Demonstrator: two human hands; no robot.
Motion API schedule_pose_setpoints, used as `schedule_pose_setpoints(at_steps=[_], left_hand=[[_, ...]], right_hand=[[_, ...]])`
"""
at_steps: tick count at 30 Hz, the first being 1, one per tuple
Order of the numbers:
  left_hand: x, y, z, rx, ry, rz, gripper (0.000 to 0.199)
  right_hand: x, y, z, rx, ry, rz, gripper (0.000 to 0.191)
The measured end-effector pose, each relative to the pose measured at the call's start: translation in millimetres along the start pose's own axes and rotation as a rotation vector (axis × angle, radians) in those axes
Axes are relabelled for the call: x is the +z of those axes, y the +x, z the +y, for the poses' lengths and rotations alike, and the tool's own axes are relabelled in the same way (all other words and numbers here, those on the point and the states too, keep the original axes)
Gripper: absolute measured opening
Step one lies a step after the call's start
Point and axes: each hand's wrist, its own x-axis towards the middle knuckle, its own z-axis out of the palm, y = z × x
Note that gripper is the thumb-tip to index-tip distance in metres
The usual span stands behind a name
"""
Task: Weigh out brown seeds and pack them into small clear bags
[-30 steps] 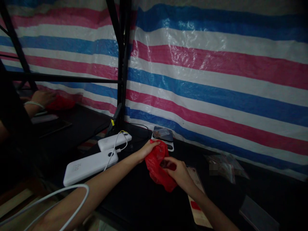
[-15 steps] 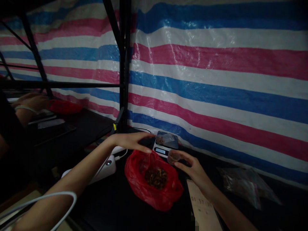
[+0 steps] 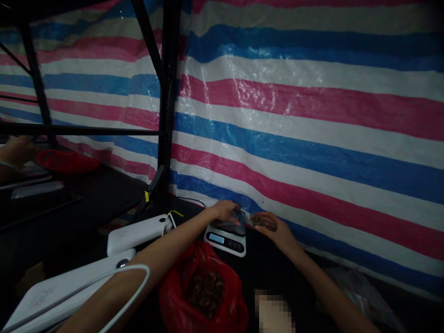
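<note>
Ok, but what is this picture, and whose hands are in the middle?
They're a person's bare hands. The picture comes from a camera on that person's head, looking forward and down. The left hand is at the scale; I can't tell if it grips anything. The right hand holds a small clear cup. On the black table, a red bag holds brown bits, and the cup has some too. Two white power banks and clear bags lie there, with a striped sheet behind.
</note>
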Motion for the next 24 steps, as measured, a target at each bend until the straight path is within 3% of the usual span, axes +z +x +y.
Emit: schedule_pose_setpoints(at_steps=[3, 5, 8, 10, 15, 21, 24], left_hand=[[1.0, -7, -1, -0.08, 0.087, 0.016, 0.081], [3.2, -11, -2, -0.099, 0.076, 0.039, 0.075], [7.0, -12, -5, -0.023, -0.163, 0.151, 0.064], [8.7, -10, -6, 0.046, -0.445, 0.202, 0.068], [9.9, -8, -6, 0.171, -1.083, 0.183, 0.063], [1.5, -21, 2, 0.189, -1.282, 0.206, 0.049], [-11.1, -27, 7, 0.157, -1.25, 0.209, 0.041]], right_hand=[[-1, 18, 8, -0.035, -0.02, 0.012, 0.036], [2, 28, 10, -0.056, -0.056, -0.013, 0.035], [6, 39, 4, -0.098, -0.196, -0.048, 0.033], [5, 44, -9, -0.162, -0.363, -0.069, 0.032], [-1, 46, -55, -0.407, -0.781, -0.163, 0.029], [9, 44, -100, -0.83, -1.397, -0.293, 0.017], [7, 39, -120, -0.969, -1.537, -0.269, 0.023]])
